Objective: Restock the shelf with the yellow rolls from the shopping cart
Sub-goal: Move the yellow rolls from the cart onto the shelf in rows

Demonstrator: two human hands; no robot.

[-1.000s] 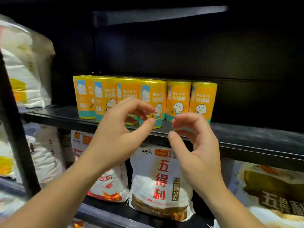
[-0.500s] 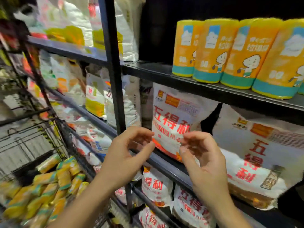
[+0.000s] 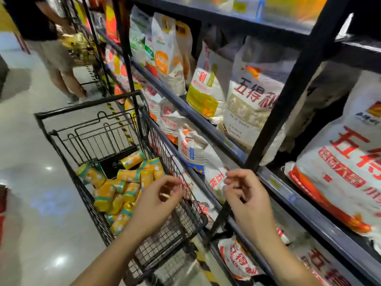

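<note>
We see our left hand (image 3: pixel 153 205) and right hand (image 3: pixel 248 200) bare, no gloves, rings or watch; both forearms (image 3: pixel 107 259) are uncovered, no sleeve reaching the wrists.

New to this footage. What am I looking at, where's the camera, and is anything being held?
There is no machine here: a person works with two bare hands, filmed by one wide-angle camera on their head that looks forward and down. The left hand hangs over the black wire shopping cart, which holds a pile of yellow rolls. The right hand is in front of the black shelf, which is stocked with white flour bags. Both hands are open with fingers loosely curled, and neither has a grip on anything. Another person stands further down the aisle.
</note>
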